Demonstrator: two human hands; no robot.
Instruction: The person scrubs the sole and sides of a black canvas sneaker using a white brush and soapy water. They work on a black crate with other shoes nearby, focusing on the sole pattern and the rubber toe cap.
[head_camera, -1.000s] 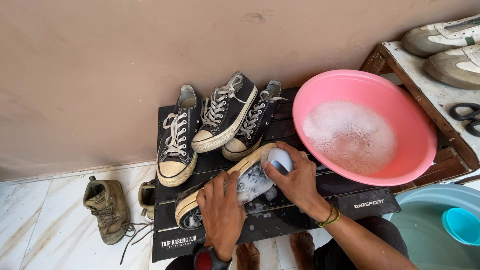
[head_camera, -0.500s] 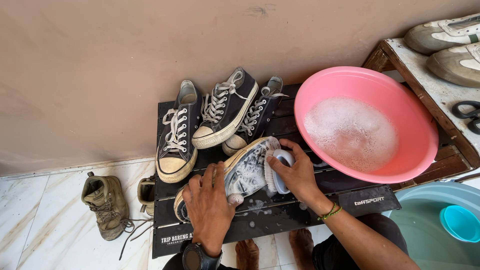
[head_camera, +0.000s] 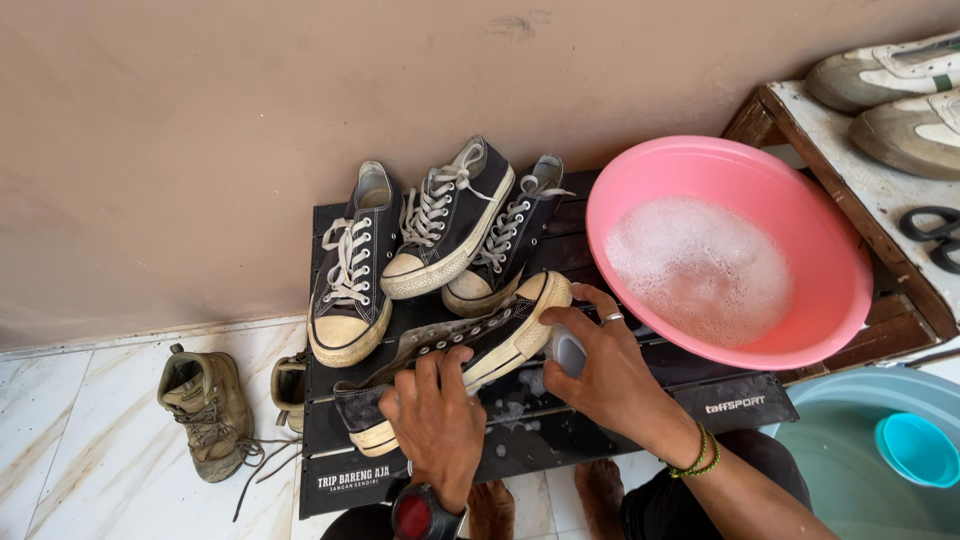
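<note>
A wet black canvas sneaker (head_camera: 455, 350) with a cream sole lies on its side across a black slatted board (head_camera: 330, 470). My left hand (head_camera: 435, 425) presses down on it near the heel and laces. My right hand (head_camera: 600, 370), with a ring and green bead bracelets, grips a small pale scrubbing brush (head_camera: 567, 350) at the sneaker's toe end. Suds lie on the board under the shoe.
Three more black sneakers (head_camera: 440, 235) rest on the board against the wall. A pink basin (head_camera: 830, 270) of foamy water sits at right. Brown boots (head_camera: 205, 410) lie on the tiled floor. Pale shoes (head_camera: 890, 90) and scissors (head_camera: 930, 235) rest on a wooden rack; a teal tub (head_camera: 850, 430) holds a scoop.
The sneaker has been turned from sole-up onto its side, its black canvas now showing. My left hand slid toward the heel; my right hand moved to the toe end.
</note>
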